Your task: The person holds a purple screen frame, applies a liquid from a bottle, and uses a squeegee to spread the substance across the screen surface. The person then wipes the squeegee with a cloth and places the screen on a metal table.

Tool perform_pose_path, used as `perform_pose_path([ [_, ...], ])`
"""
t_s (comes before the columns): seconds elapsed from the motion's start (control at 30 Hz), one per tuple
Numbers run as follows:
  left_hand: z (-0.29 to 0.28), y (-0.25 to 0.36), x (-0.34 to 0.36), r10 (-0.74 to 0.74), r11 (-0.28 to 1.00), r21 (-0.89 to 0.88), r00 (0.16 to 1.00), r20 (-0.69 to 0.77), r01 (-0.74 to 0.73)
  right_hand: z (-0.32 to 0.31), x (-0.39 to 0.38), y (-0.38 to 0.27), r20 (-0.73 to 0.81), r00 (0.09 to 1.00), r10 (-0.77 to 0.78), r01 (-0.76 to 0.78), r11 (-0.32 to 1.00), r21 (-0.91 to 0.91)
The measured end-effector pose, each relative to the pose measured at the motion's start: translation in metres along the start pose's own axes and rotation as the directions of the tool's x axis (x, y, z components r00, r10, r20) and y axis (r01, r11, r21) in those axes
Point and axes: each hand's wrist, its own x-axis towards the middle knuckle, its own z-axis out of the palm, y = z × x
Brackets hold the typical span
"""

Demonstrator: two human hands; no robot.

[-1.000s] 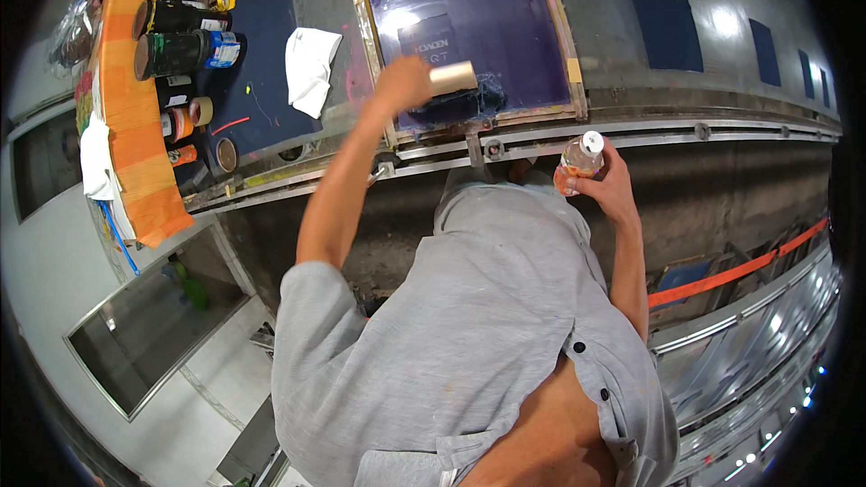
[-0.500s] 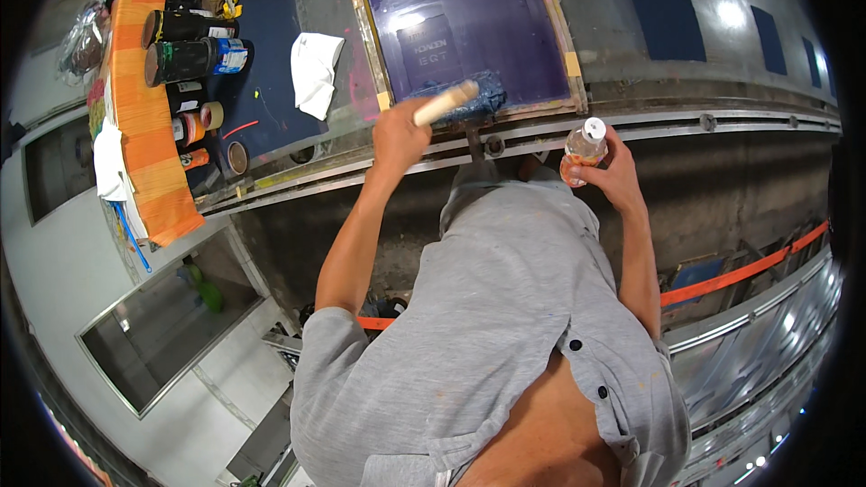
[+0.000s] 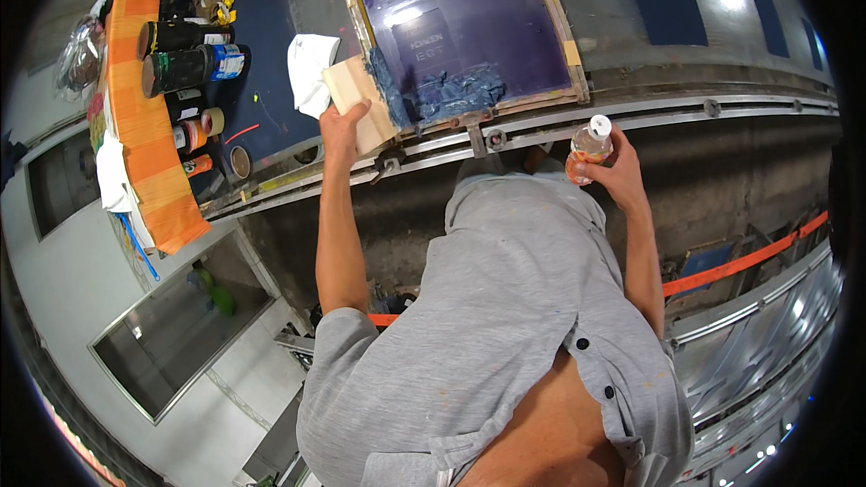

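One purple printing screen (image 3: 492, 13) dominated the bench, blue ink (image 3: 460, 90) heaped along its near edge! At its near left corner was the wooden squeegee (image 3: 356, 99), gripped by the left hand (image 3: 339, 133), easily the closer; its long axis ran near to far, far end leaning left, inked blade (image 3: 386, 90) pointing right, inkward. Well apart, the right hand (image 3: 622, 176) clasped a white-capped bottle (image 3: 585, 146).

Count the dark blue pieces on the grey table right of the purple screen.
3: a large piece nearest the purple screen, a narrower piece to its right, and a thin sliver by the picture's dark right rim, which may hide more.
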Motion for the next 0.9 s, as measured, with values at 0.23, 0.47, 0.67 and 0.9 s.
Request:
perform_pose_path([
  [0.23,-0.021,-0.018,0.002,-0.084,0.994,0.073,0.994,0.068,0.079,0.003,0.009,-0.006,0.028,0.999,-0.024,0.025,0.999,-0.036],
  [0.47,-0.010,-0.034,0.001,-0.156,0.980,-0.113,0.986,0.055,0.162,0.009,0.012,-0.009,0.039,0.999,-0.020,0.022,0.998,-0.056],
  [0.67,0.004,-0.029,0.016,-0.117,0.937,-0.336,0.993,-0.034,0.099,0.016,0.014,-0.007,0.042,0.999,-0.030,0.031,0.999,-0.023],
  [0.9,0.008,-0.014,0.015,0.028,0.997,-0.072,0.999,0.033,-0.026,0.018,0.014,-0.005,0.061,0.998,-0.014,0.015,1.000,-0.026],
])
